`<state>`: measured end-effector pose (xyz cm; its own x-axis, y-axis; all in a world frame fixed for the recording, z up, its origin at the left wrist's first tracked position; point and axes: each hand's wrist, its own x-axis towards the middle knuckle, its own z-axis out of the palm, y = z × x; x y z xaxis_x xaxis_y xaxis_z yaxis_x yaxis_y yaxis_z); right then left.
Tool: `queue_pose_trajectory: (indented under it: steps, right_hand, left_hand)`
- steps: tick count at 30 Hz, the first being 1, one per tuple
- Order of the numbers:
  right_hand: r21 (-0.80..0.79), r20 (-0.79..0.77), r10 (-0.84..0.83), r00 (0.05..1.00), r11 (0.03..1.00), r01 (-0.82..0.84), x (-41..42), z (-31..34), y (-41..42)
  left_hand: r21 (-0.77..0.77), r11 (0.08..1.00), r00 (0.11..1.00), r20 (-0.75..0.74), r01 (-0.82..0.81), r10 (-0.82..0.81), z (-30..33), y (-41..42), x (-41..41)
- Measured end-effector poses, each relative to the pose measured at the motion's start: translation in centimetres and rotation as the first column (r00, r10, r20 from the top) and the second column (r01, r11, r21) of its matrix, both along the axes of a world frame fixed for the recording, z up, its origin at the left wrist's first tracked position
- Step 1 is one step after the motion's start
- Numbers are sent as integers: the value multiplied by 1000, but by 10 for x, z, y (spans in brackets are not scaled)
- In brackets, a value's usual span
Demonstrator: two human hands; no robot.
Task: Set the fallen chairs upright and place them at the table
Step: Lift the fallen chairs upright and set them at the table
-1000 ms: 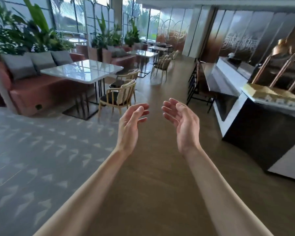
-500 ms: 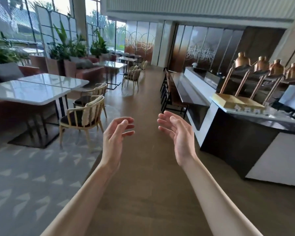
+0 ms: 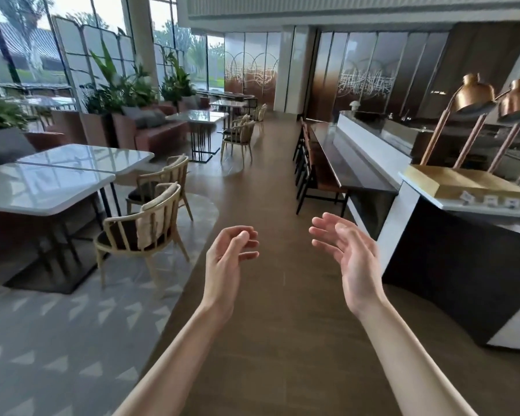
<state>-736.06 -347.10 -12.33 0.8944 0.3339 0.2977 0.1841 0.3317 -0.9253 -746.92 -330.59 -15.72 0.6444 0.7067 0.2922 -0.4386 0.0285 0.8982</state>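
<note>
My left hand [image 3: 227, 259] and my right hand [image 3: 347, 253] are held out in front of me over the wooden floor, palms facing each other, fingers apart, holding nothing. To the left, two pale wooden chairs with dark seats stand upright at a white marble table [image 3: 39, 187]: the near chair [image 3: 141, 232] and the far chair [image 3: 165, 181]. Both chairs are about a chair's width left of my left hand. No fallen chair shows in this view.
A dark counter [image 3: 451, 265] with copper heat lamps [image 3: 472, 94] juts in at right. Black bar stools [image 3: 308, 172] line a long dark bar. More tables, chairs [image 3: 239, 136], red sofas and plants stand further back left. A wooden aisle runs straight ahead.
The view has swung right and moved forward along the aisle; the two chairs and table now sit closer and further left. My hands have drifted apart, still holding nothing.
</note>
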Motion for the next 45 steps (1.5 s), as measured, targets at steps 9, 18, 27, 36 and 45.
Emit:
queue_pose_trajectory:
  steps: [9, 18, 27, 36, 45]
  right_hand:
    - [-13, -12, 146, 989, 989, -146, 200, 5, 103]
    - [-76, -52, 296, 954, 951, -299, 337, -23, 242]
    - [-194, -66, 373, 925, 905, -379, 476, -55, 434]
    - [-252, -119, 493, 862, 824, -507, 576, -58, 627]
    - [-309, -247, 707, 662, 590, -746, 643, -101, 842]
  left_hand:
    - [-35, 990, 991, -8, -135, 135, 8, 81, 185]
    - [-134, 945, 954, -64, -299, 293, -20, 195, 301]
    - [-266, 873, 913, -153, -408, 379, -57, 370, 429]
    - [-362, 783, 863, -207, -505, 461, -67, 538, 523]
    - [-410, 522, 654, -328, -748, 681, -110, 695, 569]
